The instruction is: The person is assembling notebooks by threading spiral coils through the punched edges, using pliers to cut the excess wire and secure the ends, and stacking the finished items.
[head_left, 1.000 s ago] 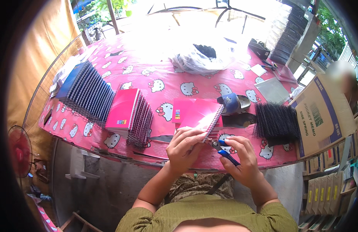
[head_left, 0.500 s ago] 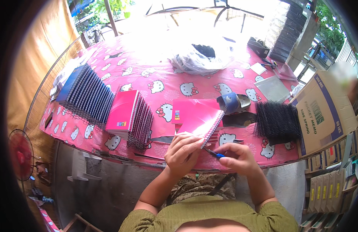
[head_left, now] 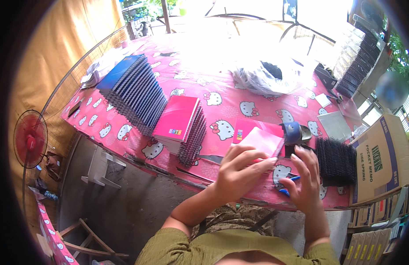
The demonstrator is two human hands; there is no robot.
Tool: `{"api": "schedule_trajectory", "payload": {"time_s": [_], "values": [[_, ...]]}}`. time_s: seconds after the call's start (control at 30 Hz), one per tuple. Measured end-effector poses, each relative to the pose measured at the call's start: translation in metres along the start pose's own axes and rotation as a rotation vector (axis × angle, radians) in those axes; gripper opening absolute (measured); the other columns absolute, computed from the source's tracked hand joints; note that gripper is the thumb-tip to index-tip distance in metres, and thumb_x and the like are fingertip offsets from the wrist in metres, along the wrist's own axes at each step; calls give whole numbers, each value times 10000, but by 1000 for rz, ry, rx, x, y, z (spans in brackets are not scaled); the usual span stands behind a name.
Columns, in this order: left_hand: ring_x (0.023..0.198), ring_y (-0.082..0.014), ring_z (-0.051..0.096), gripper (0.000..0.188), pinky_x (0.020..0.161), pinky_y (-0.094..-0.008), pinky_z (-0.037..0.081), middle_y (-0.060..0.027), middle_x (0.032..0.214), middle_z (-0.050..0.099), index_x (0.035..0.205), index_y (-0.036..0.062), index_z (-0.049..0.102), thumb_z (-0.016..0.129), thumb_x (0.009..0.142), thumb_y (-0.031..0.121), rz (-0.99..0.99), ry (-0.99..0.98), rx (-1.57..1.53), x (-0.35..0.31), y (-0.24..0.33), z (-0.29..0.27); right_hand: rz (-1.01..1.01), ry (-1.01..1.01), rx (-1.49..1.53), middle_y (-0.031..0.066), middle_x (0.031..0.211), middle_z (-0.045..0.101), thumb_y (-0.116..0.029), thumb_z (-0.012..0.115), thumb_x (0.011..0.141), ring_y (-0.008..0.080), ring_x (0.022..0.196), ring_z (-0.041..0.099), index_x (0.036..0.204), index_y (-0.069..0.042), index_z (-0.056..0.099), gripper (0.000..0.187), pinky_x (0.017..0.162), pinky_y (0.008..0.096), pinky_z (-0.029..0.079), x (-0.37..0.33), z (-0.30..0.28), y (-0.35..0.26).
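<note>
A pink spiral notebook (head_left: 266, 140) is tilted over a pink cover (head_left: 253, 124) near the table's front edge. My left hand (head_left: 243, 170) grips its near end, fingers bent across it and thumb by the coil edge; its lower part is hidden. To the right of it, my right hand (head_left: 305, 176) is raised with fingers apart and nothing seen in them. Blue-handled pliers (head_left: 285, 191) lie on the table beside that hand, partly covered by it. Further right sits a heap of black spiral coils (head_left: 337, 162).
Left stand a stack of pink spiral notebooks (head_left: 178, 117) and a taller blue stack (head_left: 125, 77). A blue roll-shaped object (head_left: 295, 133) lies behind the notebook. A clear plastic bag (head_left: 253, 81) holds black coils. A cardboard box (head_left: 381, 154) borders the right side.
My right hand has let go of the pliers, which now lie on the table, and its fingers have opened upward. The notebook in my left hand has shifted. The view has turned left.
</note>
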State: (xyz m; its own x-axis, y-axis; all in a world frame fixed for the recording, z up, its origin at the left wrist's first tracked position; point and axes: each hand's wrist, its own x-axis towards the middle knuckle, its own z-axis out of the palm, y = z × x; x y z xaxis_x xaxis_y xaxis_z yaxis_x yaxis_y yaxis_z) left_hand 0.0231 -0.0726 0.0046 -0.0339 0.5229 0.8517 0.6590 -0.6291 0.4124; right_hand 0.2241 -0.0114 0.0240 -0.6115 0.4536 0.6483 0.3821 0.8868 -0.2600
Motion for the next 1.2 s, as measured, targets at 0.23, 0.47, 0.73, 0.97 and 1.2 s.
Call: {"api": "schedule_trajectory", "payload": {"time_s": [0.23, 0.47, 0.73, 0.97, 1.2], "values": [[1271, -258, 455, 482, 1023, -434, 382, -105, 1388, 461, 1301, 3, 494, 577, 954, 327, -123, 697, 259, -10, -44, -73, -266, 12, 361, 121, 994, 651, -86, 611, 889, 222, 779, 679, 1189, -33, 562, 309, 624, 316, 576, 145, 16, -8], [1226, -278, 478, 853, 1075, -422, 313, -194, 1348, 489, 1365, -38, 413, 69, 965, 632, -586, 859, -129, -48, -132, -99, 231, -535, 557, 174, 1069, 627, -228, 701, 855, 269, 848, 668, 1126, 12, 550, 392, 709, 349, 562, 221, 134, -24], [920, -225, 590, 497, 844, -352, 464, -147, 1025, 627, 1039, -47, 582, 344, 1037, 390, -485, 831, 236, -40, -137, -101, -222, -803, 404, 200, 1240, 517, -189, 820, 728, 300, 1166, 518, 1297, -21, 406, 722, 937, 416, 464, 236, 161, 6], [814, -191, 622, 433, 717, -307, 498, -128, 911, 657, 891, -43, 566, 391, 1034, 326, -538, 906, 282, -29, -134, -95, -237, -854, 288, 182, 1145, 569, -135, 836, 678, 291, 1073, 570, 1138, -11, 500, 583, 897, 386, 474, 244, 166, 2], [1039, -260, 616, 396, 905, -371, 471, -190, 1117, 631, 1199, 5, 440, 324, 1035, 346, -357, 1033, 100, -35, -82, -113, 105, -415, 164, 225, 1354, 480, -421, 776, 738, 350, 1280, 448, 1285, -11, 498, 738, 1061, 416, 365, 160, 61, 51]]}}
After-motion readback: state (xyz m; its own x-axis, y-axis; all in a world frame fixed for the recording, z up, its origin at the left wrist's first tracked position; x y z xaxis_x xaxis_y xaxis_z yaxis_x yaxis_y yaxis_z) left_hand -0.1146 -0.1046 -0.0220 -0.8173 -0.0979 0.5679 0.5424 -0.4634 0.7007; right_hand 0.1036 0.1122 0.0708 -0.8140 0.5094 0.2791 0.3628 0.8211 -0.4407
